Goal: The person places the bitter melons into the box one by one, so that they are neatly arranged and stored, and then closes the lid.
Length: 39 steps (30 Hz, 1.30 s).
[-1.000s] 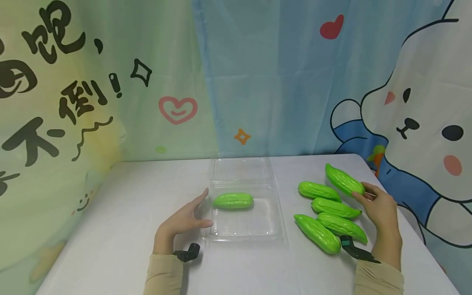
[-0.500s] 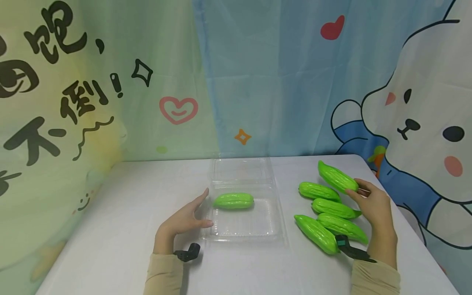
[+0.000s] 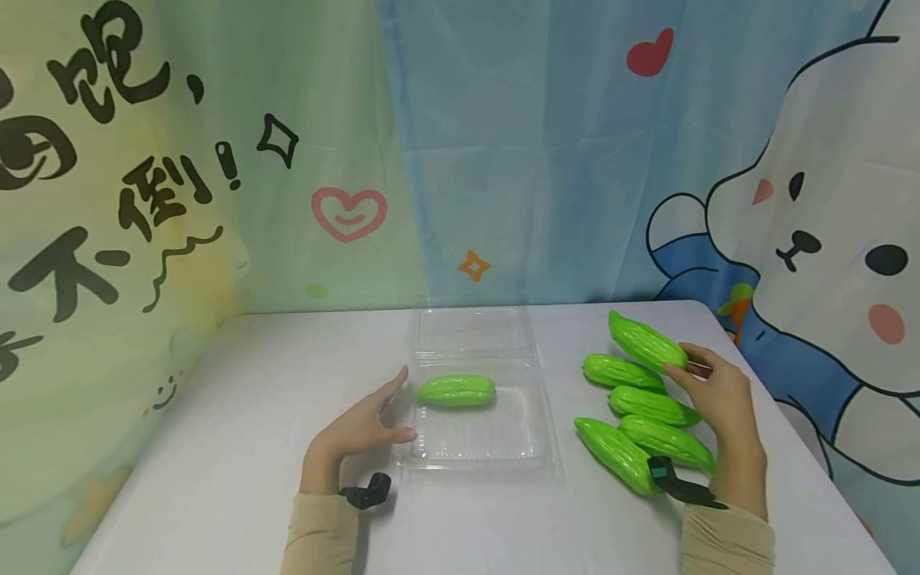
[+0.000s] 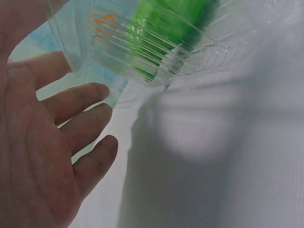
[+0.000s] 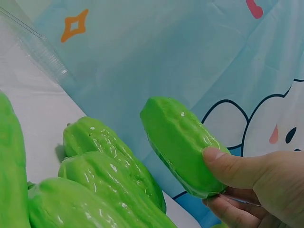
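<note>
My right hand [image 3: 721, 393] pinches one end of a glossy green bitter melon [image 3: 643, 339] between thumb and fingers. In the right wrist view that melon [image 5: 180, 145] is raised and tilted, its free end pointing up and left. Beneath and in front of it, several more bitter melons [image 3: 650, 406] lie on the table. The left hand [image 3: 359, 427] has its fingers spread at the left side of a clear plastic clamshell box [image 3: 474, 439]. Inside the box, toward the back, lies one bitter melon [image 3: 457, 391]. The left wrist view shows the fingertips at the box's ribbed wall [image 4: 123, 61].
The box's lid [image 3: 470, 329] is folded back toward the curtain. A white cloth covers the table [image 3: 237, 447]. Behind it hangs a printed curtain [image 3: 474, 160] with a cartoon bear at the right. Each wrist wears a black camera mount.
The right hand has carried its bitter melon a short way left and slightly back, over the row of melons. My left hand and the box have stayed put.
</note>
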Motion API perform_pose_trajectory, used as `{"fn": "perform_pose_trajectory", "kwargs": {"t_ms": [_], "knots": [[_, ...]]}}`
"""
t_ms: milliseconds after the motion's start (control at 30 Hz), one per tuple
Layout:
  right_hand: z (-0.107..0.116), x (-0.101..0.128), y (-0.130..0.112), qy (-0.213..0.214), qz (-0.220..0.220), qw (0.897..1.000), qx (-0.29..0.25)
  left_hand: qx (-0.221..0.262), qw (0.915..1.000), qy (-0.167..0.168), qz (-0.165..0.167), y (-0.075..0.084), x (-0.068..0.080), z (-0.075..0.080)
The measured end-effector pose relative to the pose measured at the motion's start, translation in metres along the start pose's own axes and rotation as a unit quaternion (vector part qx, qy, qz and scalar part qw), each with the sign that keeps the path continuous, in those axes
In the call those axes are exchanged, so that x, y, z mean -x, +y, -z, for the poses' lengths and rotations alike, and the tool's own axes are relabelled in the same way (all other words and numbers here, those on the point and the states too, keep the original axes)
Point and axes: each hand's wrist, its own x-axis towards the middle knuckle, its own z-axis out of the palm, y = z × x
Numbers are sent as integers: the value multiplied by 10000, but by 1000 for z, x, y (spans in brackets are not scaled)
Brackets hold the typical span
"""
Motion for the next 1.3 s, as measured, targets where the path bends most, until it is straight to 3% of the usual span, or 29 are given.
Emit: {"fn": "perform_pose_trajectory", "kwargs": {"t_ms": [967,1300], "knots": [[-8,-1,-16,-292,296,9990,146,-6,9999,16,113,0,-1,0],[-15,-2,-22,-317,693,9969,204,-42,10000,16,80,0,0,0]]}}
